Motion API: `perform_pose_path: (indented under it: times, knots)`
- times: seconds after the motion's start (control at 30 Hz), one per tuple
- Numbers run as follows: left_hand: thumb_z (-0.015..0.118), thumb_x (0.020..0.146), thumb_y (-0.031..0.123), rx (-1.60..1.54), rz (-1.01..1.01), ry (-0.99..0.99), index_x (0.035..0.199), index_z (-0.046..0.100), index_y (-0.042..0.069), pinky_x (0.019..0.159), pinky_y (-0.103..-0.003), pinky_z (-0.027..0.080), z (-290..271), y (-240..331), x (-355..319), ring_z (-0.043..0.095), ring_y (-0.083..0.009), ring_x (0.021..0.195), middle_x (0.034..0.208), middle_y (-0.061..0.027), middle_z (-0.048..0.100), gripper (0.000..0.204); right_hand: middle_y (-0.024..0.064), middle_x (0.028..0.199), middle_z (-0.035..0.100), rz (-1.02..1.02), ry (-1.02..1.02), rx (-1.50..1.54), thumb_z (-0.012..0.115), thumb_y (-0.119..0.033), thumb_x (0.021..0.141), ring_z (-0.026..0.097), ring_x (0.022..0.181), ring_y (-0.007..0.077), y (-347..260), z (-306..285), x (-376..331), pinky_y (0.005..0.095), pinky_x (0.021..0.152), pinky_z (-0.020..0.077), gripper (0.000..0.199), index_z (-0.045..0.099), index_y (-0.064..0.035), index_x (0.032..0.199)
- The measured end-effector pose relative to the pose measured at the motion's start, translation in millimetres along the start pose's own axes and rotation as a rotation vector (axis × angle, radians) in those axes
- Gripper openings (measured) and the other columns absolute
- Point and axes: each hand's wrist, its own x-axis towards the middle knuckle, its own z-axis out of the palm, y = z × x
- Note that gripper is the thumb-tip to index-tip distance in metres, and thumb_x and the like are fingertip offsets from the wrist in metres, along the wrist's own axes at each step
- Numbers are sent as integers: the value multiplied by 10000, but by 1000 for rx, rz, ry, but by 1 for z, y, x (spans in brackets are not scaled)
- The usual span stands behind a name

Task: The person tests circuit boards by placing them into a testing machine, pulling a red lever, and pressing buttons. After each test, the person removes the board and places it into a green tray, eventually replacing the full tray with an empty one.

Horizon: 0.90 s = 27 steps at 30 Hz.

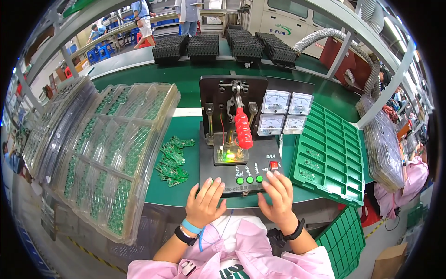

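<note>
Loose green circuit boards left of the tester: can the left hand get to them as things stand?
Probably yes. The left hand rests empty on the tester's front edge, and the loose circuit boards lie just beside it with nothing between.

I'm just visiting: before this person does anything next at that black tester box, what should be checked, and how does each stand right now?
1. Both hands free: left hand and right hand rest empty on the test fixture. Ok.
2. Red-handled clamp down over the lit board nest: ok.
3. Meters reading: cannot tell.
4. Loose green circuit boards within reach: ok.
5. Green tray has free slots: ok.
</note>
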Motion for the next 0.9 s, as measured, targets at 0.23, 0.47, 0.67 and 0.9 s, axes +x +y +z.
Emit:
perform_pose_path:
  times: [0.23,0.47,0.67,0.9]
  knots:
    - [675,772,266,-10,4,-6,1205,616,88,1014,-444,388,0,-2,0,521,-252,1237,1282,-67,608,472,85,1208,630,-10,-57,-141,761,-140,702,572,1082,269,-7,18,-5,450,936,418,404,628,-85,1080]
    - [678,755,276,7,5,24,1183,629,99,879,-390,399,3,-3,0,535,-217,1207,1267,-44,618,466,71,1094,654,-2,-81,-58,774,-182,715,595,1000,242,-8,11,8,406,887,437,427,622,-87,1103]
    - [677,750,286,72,-21,60,1176,644,126,793,-350,361,5,2,4,546,-176,1185,1259,-19,627,456,97,916,677,56,-310,-77,775,-216,737,629,737,241,-10,10,89,340,645,492,437,632,-64,1121]
    - [659,775,300,75,-34,61,1182,665,157,765,-322,353,3,2,1,558,-133,1174,1272,5,630,431,135,926,710,-7,-261,-35,761,-249,747,636,570,233,-5,21,124,333,421,469,471,652,-97,1180]
